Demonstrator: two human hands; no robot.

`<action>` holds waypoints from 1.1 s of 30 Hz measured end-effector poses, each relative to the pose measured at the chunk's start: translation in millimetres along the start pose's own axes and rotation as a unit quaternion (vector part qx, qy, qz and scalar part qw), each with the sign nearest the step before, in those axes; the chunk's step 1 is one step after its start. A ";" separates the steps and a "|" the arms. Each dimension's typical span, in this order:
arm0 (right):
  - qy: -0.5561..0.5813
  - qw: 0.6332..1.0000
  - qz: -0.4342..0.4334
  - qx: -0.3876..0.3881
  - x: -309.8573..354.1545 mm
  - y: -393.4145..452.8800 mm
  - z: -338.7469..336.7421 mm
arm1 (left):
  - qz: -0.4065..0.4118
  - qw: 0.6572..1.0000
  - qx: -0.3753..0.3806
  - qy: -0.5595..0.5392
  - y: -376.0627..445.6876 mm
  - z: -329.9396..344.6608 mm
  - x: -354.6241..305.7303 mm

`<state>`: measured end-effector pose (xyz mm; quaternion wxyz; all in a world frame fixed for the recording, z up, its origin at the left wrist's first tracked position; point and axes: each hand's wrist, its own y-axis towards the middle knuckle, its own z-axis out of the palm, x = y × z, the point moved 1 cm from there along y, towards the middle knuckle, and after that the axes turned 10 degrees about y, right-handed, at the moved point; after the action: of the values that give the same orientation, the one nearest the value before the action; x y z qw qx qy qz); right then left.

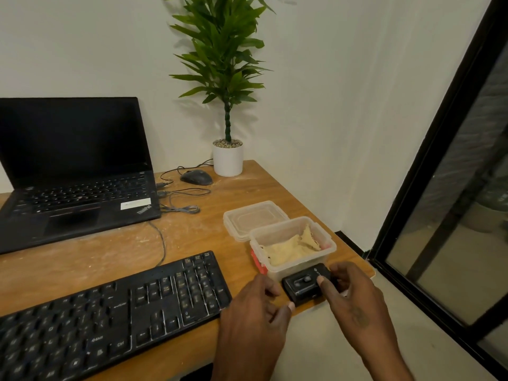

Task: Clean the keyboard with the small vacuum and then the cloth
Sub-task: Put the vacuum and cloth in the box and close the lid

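Both hands grasp the small vacuum (305,287) at the desk's (192,235) near right edge: my left hand (257,312) pinches its near-left corner, my right hand (354,298) curls round its right end, thumb on top. Left of the vacuum I see the black keyboard (110,312). Just behind the vacuum sits an open plastic tub (294,266) holding the yellow cloth (291,250) (its lid (254,218) lies behind). Farther back from the vacuum: laptop (74,171), mouse (196,177), potted plant (226,86).
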<state>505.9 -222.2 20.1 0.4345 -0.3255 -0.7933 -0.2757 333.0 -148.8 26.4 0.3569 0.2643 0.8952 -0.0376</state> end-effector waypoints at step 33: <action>-0.159 0.979 -0.115 0.053 71.9 67.6 20.3 | 0.011 0.997 -0.069 -0.013 74.3 -27.6 -30.1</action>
<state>517.2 -144.7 83.4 0.2848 -0.2484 -0.8979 -0.2258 371.2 -91.5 75.7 0.3862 0.2482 0.8881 0.0248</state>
